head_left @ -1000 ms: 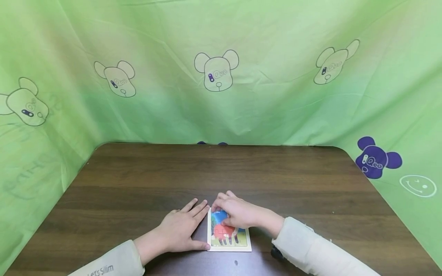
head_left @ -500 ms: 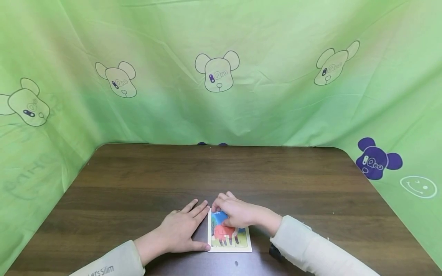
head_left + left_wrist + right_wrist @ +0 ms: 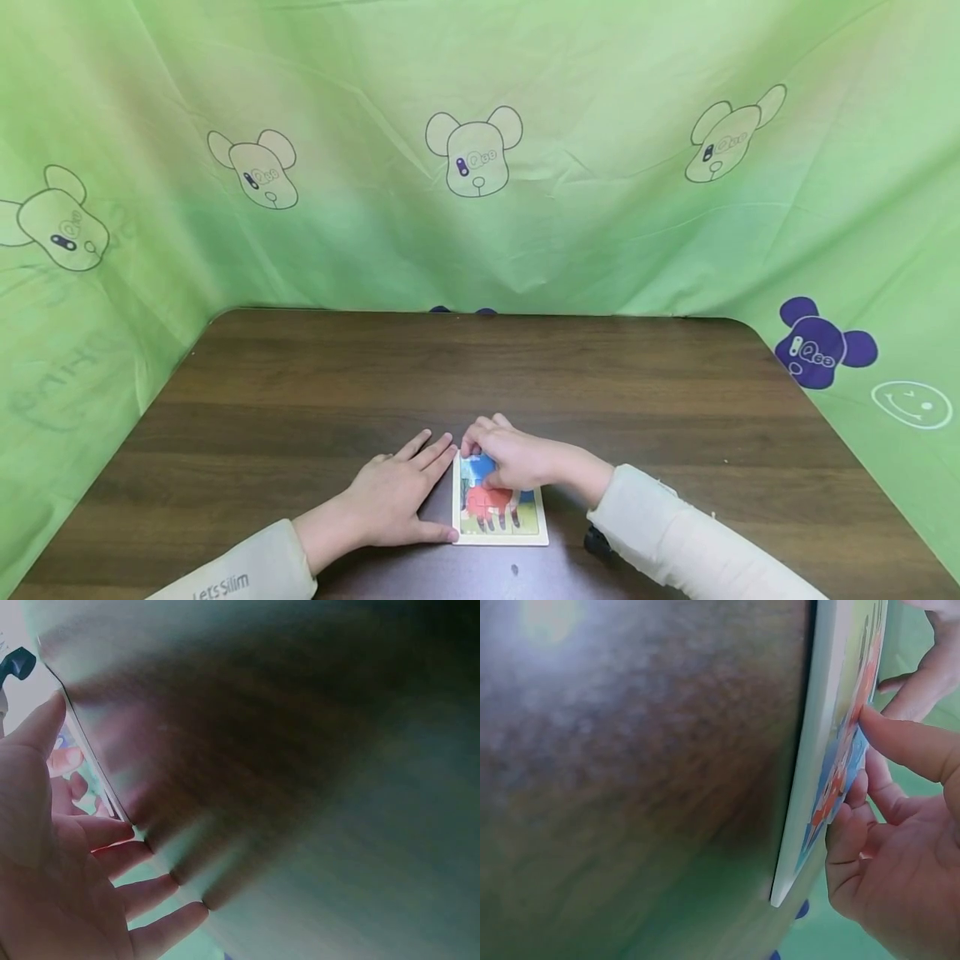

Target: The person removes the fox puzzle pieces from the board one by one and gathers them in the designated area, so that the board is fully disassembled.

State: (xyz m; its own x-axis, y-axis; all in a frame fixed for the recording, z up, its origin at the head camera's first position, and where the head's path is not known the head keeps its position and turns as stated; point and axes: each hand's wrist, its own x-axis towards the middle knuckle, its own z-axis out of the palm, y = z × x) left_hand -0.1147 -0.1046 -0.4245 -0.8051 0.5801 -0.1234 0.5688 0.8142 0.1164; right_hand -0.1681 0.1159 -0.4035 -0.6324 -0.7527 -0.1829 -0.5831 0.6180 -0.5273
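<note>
A small picture puzzle lay at the near side of the dark wood counter, its pale frame flat on the wood, between the person's two hands. The left hand rested beside it with the fingers spread wide and holding nothing; the thumb touched the frame's near left corner and the index fingertip met the left edge farther up, as though to brace it.

The right hand arched over the upper part of the picture. Its fingers were bent toward the far left corner, and its thumb, set apart from them, touched the picture's surface. Whether they pinched a piece or only pressed on one could not be told, since the hand covered that spot.

The work looked well advanced. The lower part, with a red animal's body, its dark-banded legs and the grass, appeared filled in, and so did the tree at the left and the strip of blue sky in sight. What was left, if anything, seemed confined to the upper right area under the right hand, where a gap or a raised piece could not be ruled out.
</note>
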